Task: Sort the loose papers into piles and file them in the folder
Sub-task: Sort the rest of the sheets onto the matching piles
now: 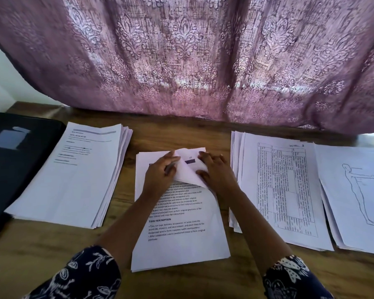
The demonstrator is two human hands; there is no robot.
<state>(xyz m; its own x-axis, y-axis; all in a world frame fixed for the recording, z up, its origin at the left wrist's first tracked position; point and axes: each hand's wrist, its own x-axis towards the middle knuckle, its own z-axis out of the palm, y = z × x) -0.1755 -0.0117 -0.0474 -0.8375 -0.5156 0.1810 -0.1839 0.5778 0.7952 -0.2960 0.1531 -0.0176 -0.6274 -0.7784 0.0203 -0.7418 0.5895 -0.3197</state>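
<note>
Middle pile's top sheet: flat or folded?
Folded: top sheet is bent over on the middle pile; right hand pinches it, left hand holds a pen.

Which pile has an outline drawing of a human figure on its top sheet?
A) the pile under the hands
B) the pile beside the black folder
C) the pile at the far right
C: the top sheet of the far-right pile bears a line drawing of a figure.
</note>
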